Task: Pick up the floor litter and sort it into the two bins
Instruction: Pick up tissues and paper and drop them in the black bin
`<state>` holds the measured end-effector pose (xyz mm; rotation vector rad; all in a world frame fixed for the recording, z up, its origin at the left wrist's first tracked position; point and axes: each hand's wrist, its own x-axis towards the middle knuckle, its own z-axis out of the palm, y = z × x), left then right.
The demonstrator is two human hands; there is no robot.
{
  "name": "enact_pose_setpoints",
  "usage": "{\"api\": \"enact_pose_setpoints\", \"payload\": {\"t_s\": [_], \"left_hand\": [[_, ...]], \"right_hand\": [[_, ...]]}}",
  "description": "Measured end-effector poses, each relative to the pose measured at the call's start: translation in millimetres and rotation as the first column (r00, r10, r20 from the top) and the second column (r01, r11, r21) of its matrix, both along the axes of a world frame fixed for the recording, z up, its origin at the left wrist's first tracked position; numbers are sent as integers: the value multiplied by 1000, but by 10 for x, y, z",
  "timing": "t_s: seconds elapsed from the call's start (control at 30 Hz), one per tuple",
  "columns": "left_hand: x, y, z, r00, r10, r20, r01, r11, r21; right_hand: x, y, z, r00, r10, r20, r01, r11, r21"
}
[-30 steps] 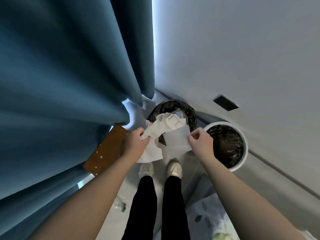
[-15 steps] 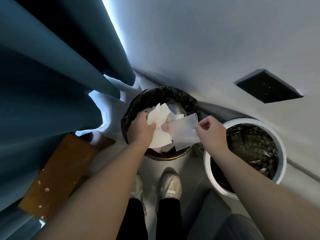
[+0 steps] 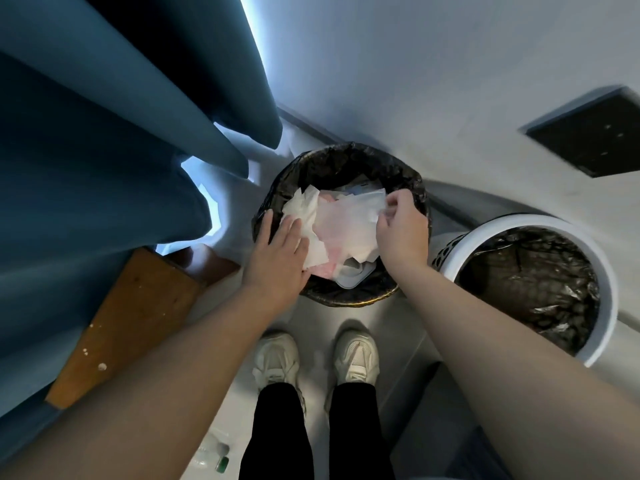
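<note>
Left hand point(image 3: 277, 251) no longer grips tissue: fingers now straight, pressing paper pile point(image 3: 304, 216) down into black-lined bin point(image 3: 346, 155). Right hand point(image 3: 401, 233) has moved further over same bin, thumb and forefinger pinching edge of thin sheet point(image 3: 346, 220). Sheet lies on pile, just left of right hand, long side running between both hands. Letting go should drop it inside. White bin point(image 3: 512, 221) stands apart at right. Bottle point(image 3: 213, 452) waits on floor.
</note>
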<state>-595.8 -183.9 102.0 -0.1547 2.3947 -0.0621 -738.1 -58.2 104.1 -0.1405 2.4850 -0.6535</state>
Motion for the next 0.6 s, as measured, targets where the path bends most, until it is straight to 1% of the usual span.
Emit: {"api": "enact_pose_setpoints", "payload": {"t_s": [0.03, 0.1, 0.13, 0.2, 0.27, 0.33, 0.4, 0.5, 0.6], "left_hand": [[-5, 4, -43, 998, -60, 21, 61, 998, -23], [-47, 16, -105, 992, -114, 63, 117, 992, -48], [-84, 23, -121, 990, -111, 82, 115, 992, -52], [-158, 51, -133, 994, -58, 93, 64, 996, -63], [-244, 91, -176, 998, 8, 69, -3, 997, -73], [-331, 141, -258, 997, 38, 67, -33, 997, -69], [-415, 194, -404, 994, 38, 104, -31, 997, -65], [-497, 258, -700, 983, 55, 174, -43, 997, -72], [-498, 312, -960, 978, 81, 192, -68, 995, -77]], "right_hand": [[19, -22, -88, 995, 95, -1, -95, 993, 69], [71, -31, -212, 952, 306, 10, -302, 935, 185], [102, -15, -235, 913, 407, 3, -396, 888, 234], [164, 50, -252, 801, 598, 3, -573, 765, 293], [190, 111, -285, 700, 708, 91, -702, 659, 269], [188, 143, -396, 632, 751, 191, -770, 584, 255], [175, 135, -583, 601, 759, 251, -795, 535, 285], [155, 93, -880, 594, 741, 313, -801, 507, 319], [164, 92, -1109, 585, 724, 367, -809, 488, 328]]}}
